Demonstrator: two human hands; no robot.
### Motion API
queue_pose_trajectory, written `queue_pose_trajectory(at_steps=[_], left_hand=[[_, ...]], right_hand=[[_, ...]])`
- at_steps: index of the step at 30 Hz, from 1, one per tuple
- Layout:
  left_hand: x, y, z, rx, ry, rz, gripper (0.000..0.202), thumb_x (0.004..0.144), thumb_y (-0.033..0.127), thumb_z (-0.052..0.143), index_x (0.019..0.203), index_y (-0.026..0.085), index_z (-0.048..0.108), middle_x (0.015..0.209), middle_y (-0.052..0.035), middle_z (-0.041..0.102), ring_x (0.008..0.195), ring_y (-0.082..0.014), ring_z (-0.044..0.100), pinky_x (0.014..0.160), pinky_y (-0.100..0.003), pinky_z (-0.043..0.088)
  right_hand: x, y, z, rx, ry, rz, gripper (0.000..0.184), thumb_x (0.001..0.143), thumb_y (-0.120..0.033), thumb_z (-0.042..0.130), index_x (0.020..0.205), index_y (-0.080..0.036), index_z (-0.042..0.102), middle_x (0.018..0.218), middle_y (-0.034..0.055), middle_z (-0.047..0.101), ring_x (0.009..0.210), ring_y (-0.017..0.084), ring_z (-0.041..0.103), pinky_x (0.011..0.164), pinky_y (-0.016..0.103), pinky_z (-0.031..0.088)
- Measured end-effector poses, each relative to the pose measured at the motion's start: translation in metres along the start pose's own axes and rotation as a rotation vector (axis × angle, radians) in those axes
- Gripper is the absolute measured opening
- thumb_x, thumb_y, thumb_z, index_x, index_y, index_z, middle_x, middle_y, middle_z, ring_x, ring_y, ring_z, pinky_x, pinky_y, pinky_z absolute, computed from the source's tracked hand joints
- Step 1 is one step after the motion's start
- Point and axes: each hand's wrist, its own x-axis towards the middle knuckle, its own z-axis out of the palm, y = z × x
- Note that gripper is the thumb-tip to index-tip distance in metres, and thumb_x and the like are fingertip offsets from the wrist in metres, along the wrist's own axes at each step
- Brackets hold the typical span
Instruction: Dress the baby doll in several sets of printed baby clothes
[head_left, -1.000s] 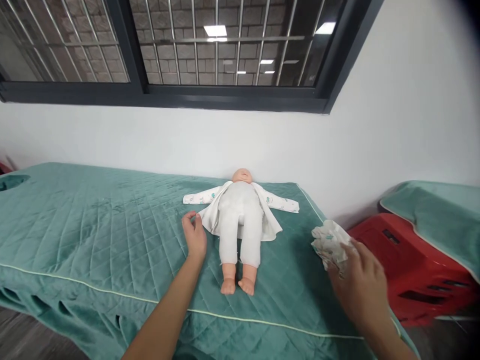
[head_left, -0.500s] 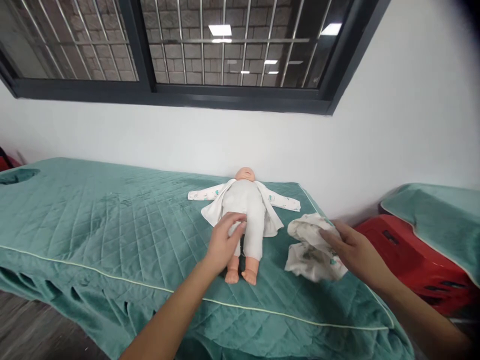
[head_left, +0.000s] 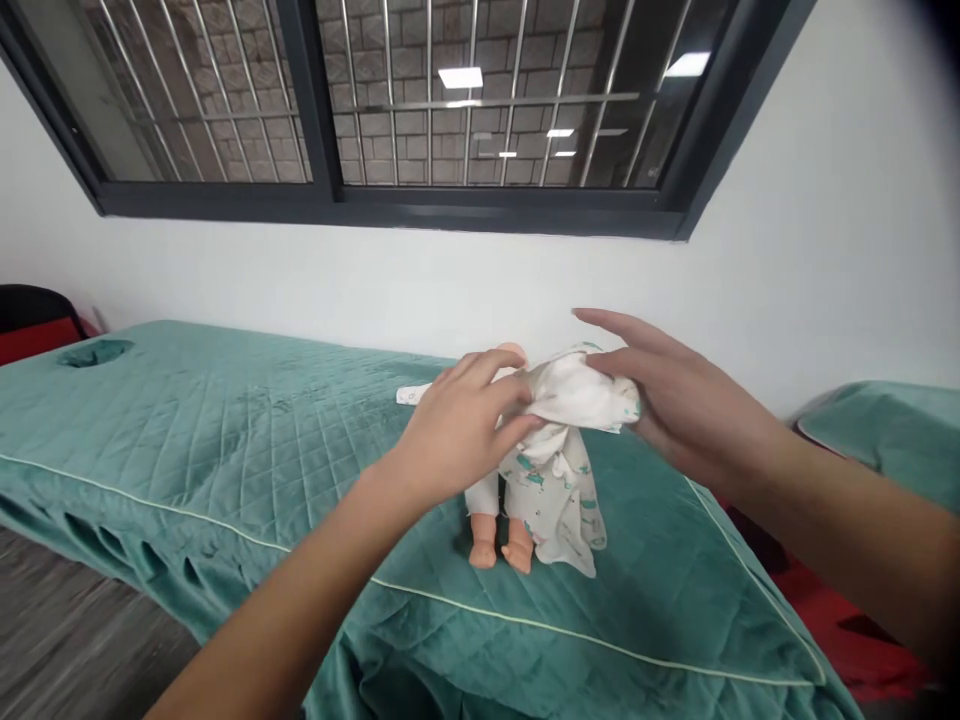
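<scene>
A white baby garment with a green print hangs bunched between my hands, above the doll's lower body. My left hand has its fingers closed on the garment's left side. On the other side my right hand grips the cloth, its upper finger stretched out over it. The baby doll lies on its back on a green quilted bed cover, bare feet toward me. Its head is mostly hidden behind my left hand, its body behind my hand and the garment. One printed sleeve of its top shows at the left.
A white wall with a dark-framed barred window rises behind the bed. At the right stands a red object below another green cover. The bed cover has a hole at its far left.
My right hand has brought the garment from the doll's right side to above the doll. My left hand has moved up and right from the doll's legs and taken hold of the cloth.
</scene>
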Motion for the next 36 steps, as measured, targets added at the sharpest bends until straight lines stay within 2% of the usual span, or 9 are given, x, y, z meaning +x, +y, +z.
queue_pose_trajectory(at_steps=[4, 7, 12, 16, 18, 21, 26, 29, 36], left_hand=[[0.005, -0.004, -0.008, 0.026, -0.056, 0.055, 0.024, 0.089, 0.039, 0.06, 0.104, 0.021, 0.066, 0.136, -0.0088, 0.054, 0.123, -0.0306, 0.051, 0.104, -0.051, 0.045], [0.007, -0.008, -0.016, -0.008, -0.019, 0.031, 0.018, 0.091, 0.033, 0.057, 0.098, 0.02, 0.067, 0.13, -0.0086, 0.057, 0.123, -0.0295, 0.05, 0.105, -0.05, 0.043], [0.014, -0.013, -0.044, -0.313, 0.06, -0.09, 0.015, 0.087, 0.03, 0.062, 0.08, 0.017, 0.066, 0.12, -0.0063, 0.063, 0.116, -0.026, 0.055, 0.105, -0.043, 0.043], [0.017, -0.008, -0.055, -0.709, 0.022, -0.243, 0.028, 0.089, 0.04, 0.058, 0.076, 0.017, 0.063, 0.091, -0.0033, 0.065, 0.086, -0.0179, 0.064, 0.076, -0.03, 0.053], [0.017, -0.006, -0.054, -0.815, 0.031, -0.334, 0.033, 0.09, 0.047, 0.056, 0.077, 0.018, 0.062, 0.075, -0.0009, 0.06, 0.069, -0.0149, 0.061, 0.062, -0.025, 0.05], [0.016, -0.01, -0.054, -0.85, -0.026, -0.362, 0.036, 0.088, 0.052, 0.057, 0.078, 0.018, 0.064, 0.069, -0.0003, 0.059, 0.063, -0.0141, 0.059, 0.057, -0.024, 0.047], [0.021, -0.021, -0.065, -0.682, -0.317, -0.301, 0.038, 0.088, 0.053, 0.057, 0.076, 0.018, 0.067, 0.077, -0.0029, 0.064, 0.071, -0.0154, 0.061, 0.061, -0.024, 0.047], [0.024, -0.02, -0.072, -0.589, -0.432, -0.324, 0.034, 0.081, 0.05, 0.067, 0.077, 0.017, 0.069, 0.075, -0.0031, 0.065, 0.068, -0.0164, 0.062, 0.059, -0.025, 0.046], [0.027, 0.0, -0.054, -0.678, -0.279, -0.32, 0.031, 0.08, 0.045, 0.07, 0.086, 0.015, 0.07, 0.076, -0.0023, 0.067, 0.067, -0.0156, 0.062, 0.059, -0.025, 0.047]], right_hand=[[0.003, -0.008, 0.006, 0.061, -0.064, -0.059, 0.018, 0.081, -0.021, 0.064, 0.099, -0.021, 0.069, 0.097, 0.0037, 0.068, 0.078, 0.015, 0.065, 0.063, 0.023, 0.057], [0.001, -0.015, 0.007, -0.025, -0.169, -0.132, 0.024, 0.079, -0.026, 0.071, 0.102, -0.02, 0.069, 0.099, 0.004, 0.068, 0.091, 0.019, 0.066, 0.078, 0.032, 0.059], [0.001, -0.029, -0.011, -0.555, -0.228, -0.284, 0.035, 0.067, -0.033, 0.084, 0.098, -0.023, 0.072, 0.097, 0.0012, 0.069, 0.091, 0.02, 0.065, 0.078, 0.029, 0.054], [0.003, -0.038, -0.02, -0.846, -0.24, -0.327, 0.026, 0.08, -0.047, 0.072, 0.088, -0.022, 0.073, 0.091, 0.0011, 0.07, 0.082, 0.017, 0.063, 0.075, 0.028, 0.049], [0.004, -0.041, -0.02, -0.805, -0.245, -0.323, 0.03, 0.084, -0.05, 0.066, 0.086, -0.021, 0.073, 0.092, 0.0022, 0.069, 0.083, 0.017, 0.063, 0.077, 0.03, 0.049], [0.008, -0.041, -0.017, -0.559, -0.259, -0.248, 0.031, 0.086, -0.05, 0.063, 0.083, -0.02, 0.072, 0.093, 0.0037, 0.069, 0.086, 0.018, 0.063, 0.085, 0.035, 0.05], [0.015, -0.042, -0.011, -0.05, -0.217, -0.108, 0.018, 0.084, -0.032, 0.056, 0.073, -0.02, 0.064, 0.079, 0.0018, 0.065, 0.08, 0.018, 0.063, 0.083, 0.035, 0.053], [0.015, -0.038, -0.005, 0.036, -0.237, -0.099, 0.021, 0.084, -0.03, 0.054, 0.066, -0.02, 0.059, 0.07, 0.0001, 0.06, 0.07, 0.016, 0.06, 0.074, 0.032, 0.053], [0.014, -0.019, 0.014, -0.122, -0.235, -0.194, 0.033, 0.084, -0.054, 0.062, 0.073, -0.023, 0.062, 0.07, 0.001, 0.062, 0.073, 0.018, 0.062, 0.067, 0.029, 0.052]])
